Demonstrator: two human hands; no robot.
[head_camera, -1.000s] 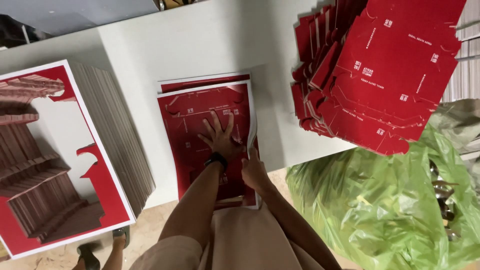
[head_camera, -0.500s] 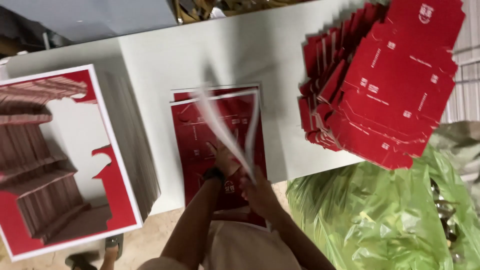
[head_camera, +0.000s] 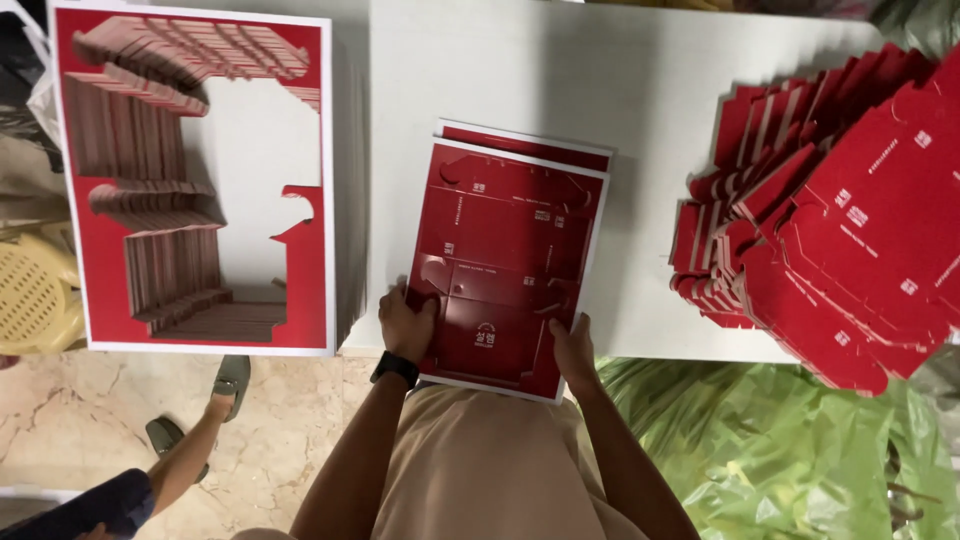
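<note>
A red printed card sheet (head_camera: 505, 250) with die-cut box outlines lies on top of a small pile of like sheets at the near edge of the white table (head_camera: 640, 90). My left hand (head_camera: 405, 322) grips its near left edge, with a black watch on the wrist. My right hand (head_camera: 574, 346) holds the near right corner. The sheet's near end overhangs the table edge toward my body.
A tall stack of punched-out red and white sheet frames (head_camera: 190, 180) stands at the left. A heap of red box blanks (head_camera: 840, 230) fills the right side. Green plastic bags (head_camera: 790, 450) lie below. Another person's leg and sandalled foot (head_camera: 215, 400) show on the marble floor, beside a yellow stool (head_camera: 30, 295).
A sheet was lifted and flipped over the pile half a second ago. Now a sheet lies flat and both hands hold its near edge. The view has shifted so the left stack fills more of it.
</note>
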